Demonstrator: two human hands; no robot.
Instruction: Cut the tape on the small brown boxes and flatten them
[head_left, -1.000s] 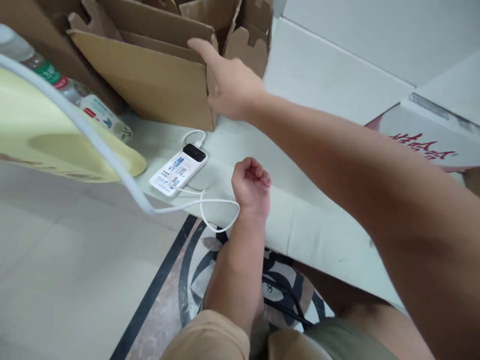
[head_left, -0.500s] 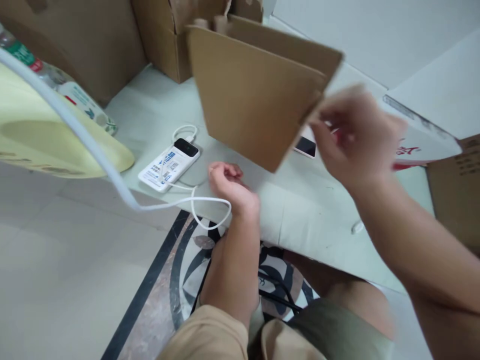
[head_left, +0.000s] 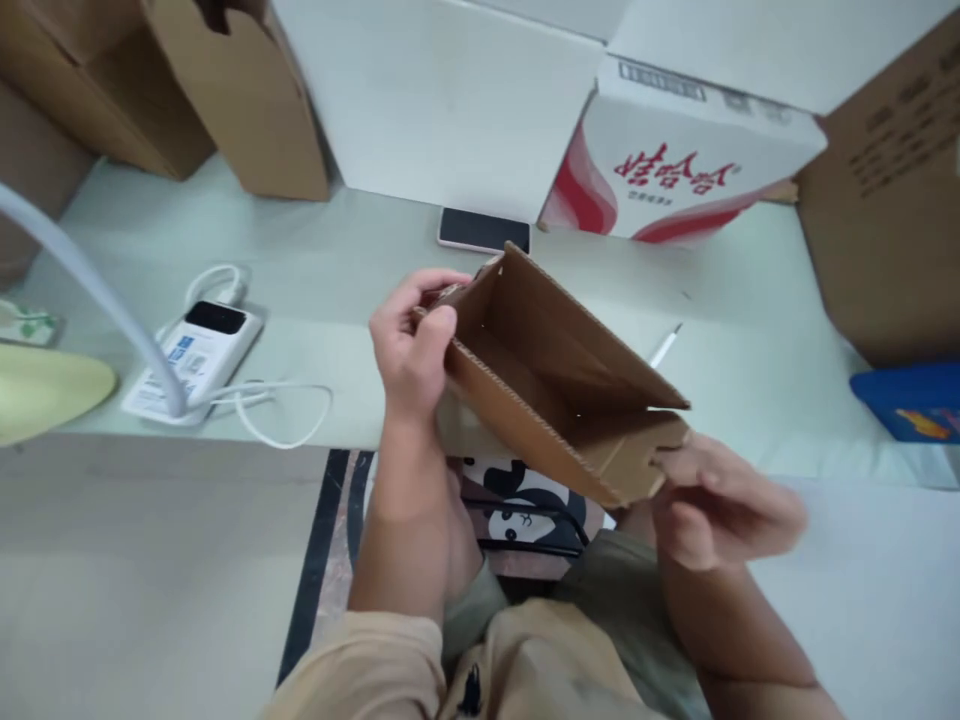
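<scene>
A small brown cardboard box (head_left: 525, 380) is held tilted above the table's front edge, its open side facing up toward me. Its inside looks bare. My left hand (head_left: 412, 345) grips the left end, thumb over the rim and fingers curled behind. At the opposite end, my right hand (head_left: 724, 505) is closed at the notched end flap, slightly smeared by motion. Its thumb shows below the flap, while part of the fingers is hidden. Beyond the box, a phone (head_left: 484, 231) lies on the pale green tabletop (head_left: 360, 260). A white pen-like stick (head_left: 664, 346) lies to the right.
At left are a white power bank (head_left: 196, 360) with a cable and a yellow object (head_left: 52, 390). Brown boxes (head_left: 247, 110) stand back left. A white-and-red carton (head_left: 675, 170), a large brown carton (head_left: 885, 200) and a blue packet (head_left: 911, 400) are at right.
The box has come down toward me and turned so its opening faces up. My left hand has risen from the tabletop and taken hold of it. The view has swung right.
</scene>
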